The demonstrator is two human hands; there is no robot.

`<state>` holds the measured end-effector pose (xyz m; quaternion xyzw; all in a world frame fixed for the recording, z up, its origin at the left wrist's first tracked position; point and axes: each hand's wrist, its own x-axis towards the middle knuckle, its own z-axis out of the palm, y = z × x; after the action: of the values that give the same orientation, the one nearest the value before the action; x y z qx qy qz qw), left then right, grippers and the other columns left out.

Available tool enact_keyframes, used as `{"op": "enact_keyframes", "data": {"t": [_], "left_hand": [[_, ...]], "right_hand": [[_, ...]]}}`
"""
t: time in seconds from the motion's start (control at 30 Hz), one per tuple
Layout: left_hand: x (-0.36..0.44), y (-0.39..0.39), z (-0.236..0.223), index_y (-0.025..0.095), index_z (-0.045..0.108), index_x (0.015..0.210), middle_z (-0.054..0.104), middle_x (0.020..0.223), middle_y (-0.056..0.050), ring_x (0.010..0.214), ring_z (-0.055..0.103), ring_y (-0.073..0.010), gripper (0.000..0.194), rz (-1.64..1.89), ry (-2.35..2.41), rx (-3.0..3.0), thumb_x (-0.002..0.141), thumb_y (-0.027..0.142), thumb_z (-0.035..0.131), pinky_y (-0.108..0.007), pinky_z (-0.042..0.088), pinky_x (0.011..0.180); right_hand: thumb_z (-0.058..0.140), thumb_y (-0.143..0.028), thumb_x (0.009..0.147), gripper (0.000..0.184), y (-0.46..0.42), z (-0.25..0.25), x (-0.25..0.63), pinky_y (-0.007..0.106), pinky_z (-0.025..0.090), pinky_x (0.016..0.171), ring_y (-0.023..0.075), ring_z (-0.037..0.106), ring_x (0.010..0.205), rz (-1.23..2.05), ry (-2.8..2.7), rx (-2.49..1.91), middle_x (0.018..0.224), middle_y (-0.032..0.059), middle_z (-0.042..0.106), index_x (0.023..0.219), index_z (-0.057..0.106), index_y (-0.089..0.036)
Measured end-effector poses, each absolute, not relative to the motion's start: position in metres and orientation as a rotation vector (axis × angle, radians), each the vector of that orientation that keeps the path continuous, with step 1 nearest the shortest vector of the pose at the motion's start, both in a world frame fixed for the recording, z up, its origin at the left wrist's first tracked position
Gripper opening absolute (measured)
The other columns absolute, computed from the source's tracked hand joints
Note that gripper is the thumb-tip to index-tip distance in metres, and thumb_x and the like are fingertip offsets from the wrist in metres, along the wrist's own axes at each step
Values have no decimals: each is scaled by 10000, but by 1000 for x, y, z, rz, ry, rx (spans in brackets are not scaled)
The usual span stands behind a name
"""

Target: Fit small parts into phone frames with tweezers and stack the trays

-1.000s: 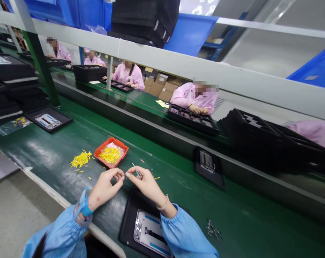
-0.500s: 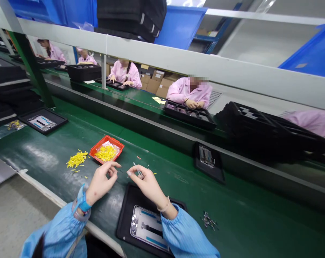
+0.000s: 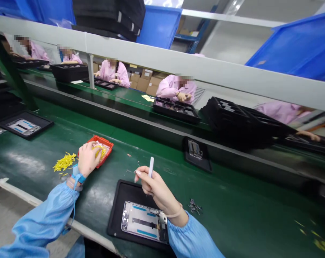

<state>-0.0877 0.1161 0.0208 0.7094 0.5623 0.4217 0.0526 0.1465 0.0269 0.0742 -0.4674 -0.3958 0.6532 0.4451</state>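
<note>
Keep your right hand [image 3: 157, 188] closed firmly on the white tweezers [image 3: 151, 167] and their tip steady, while your left hand [image 3: 86, 159] stays low over the yellow strips [image 3: 101, 151] in the red tray [image 3: 106, 144], though I cannot tell if its grip holds any.

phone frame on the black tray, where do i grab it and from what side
Probably pinch the phone frame midway along its two long edges, coming from the left end: it lies flat in the black tray, and the right hand crowds its right end.
</note>
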Motion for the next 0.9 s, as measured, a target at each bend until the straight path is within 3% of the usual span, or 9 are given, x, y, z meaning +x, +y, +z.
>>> {"op": "enact_keyframes", "data": {"t": [0.1,0.27,0.4,0.67,0.8,0.9], "left_hand": [[-73,98,29,192,641,789,560,1019,-119,994,523,-312,160,1379,1653,2140,804,278,507,-489,411,894],[-31,47,36,196,666,761,657,784,-40,735,621,-187,181,1180,1103,1719,791,356,587,-302,525,698],[0,20,32,168,718,863,714,892,-73,832,655,-217,289,1015,977,1209,703,407,687,-318,528,767],[16,11,28,162,651,704,663,760,-34,783,621,-188,241,1100,1000,1020,662,391,711,-285,506,751],[11,12,31,174,599,712,652,800,-30,828,616,-178,232,1147,969,1020,686,386,687,-271,494,782],[0,17,33,184,550,729,647,748,-22,770,622,-175,240,1092,956,1094,716,399,657,-285,495,763]], "right_hand": [[733,-425,658,325,18,74,155,187,105,343,-4,187,346,1636,-921,-1152,622,-41,586,717,544,-168],[741,-457,648,381,3,63,155,178,77,338,-12,164,329,1640,-733,-1138,631,-51,584,801,526,-183],[749,-528,621,453,-8,51,144,170,104,341,-12,185,326,1619,-634,-1138,612,-70,555,780,487,-196],[703,-565,647,448,-22,40,132,171,125,348,0,174,346,1678,-693,-1161,630,-69,530,802,493,-202],[718,-461,646,360,-31,41,149,190,260,388,54,342,415,1539,-1043,-1335,683,-38,547,834,541,-209],[580,-415,752,215,-43,39,181,236,367,480,151,542,584,992,-1371,-1655,765,23,605,820,579,-211]]}}
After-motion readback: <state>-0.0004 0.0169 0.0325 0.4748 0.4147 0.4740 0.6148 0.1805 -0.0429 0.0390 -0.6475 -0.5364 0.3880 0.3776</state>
